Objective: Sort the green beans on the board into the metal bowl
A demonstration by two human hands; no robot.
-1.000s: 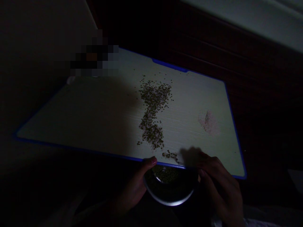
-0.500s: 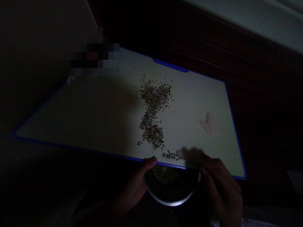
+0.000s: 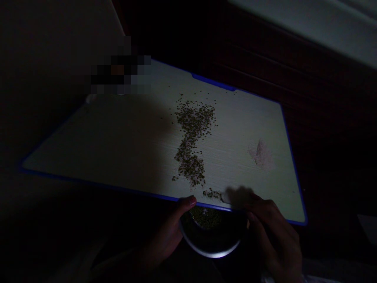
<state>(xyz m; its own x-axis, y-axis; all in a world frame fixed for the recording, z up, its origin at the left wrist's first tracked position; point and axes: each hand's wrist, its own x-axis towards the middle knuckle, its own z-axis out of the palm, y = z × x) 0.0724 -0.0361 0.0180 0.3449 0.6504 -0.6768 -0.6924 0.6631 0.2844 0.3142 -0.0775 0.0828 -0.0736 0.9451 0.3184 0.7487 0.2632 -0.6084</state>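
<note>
Blue-rimmed and pale, the board (image 3: 132,149) bears dark grains (image 3: 191,165) scattered down its middle and pinkish powder (image 3: 262,154) toward its right end. The person's left hand (image 3: 169,232) grips the board's near edge, thumb on top, fingers hidden. Right of that, the right hand (image 3: 275,228) curls at the edge, fingers bent; whether it holds anything cannot be told. Below the board's near edge is a shiny-rimmed bowl (image 3: 216,256).

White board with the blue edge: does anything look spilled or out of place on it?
A few stray grains lie near the far edge of the board, apart from the main patch, so they look scattered. Nothing else stands out, though the picture is too dark to rule out small marks.
</note>
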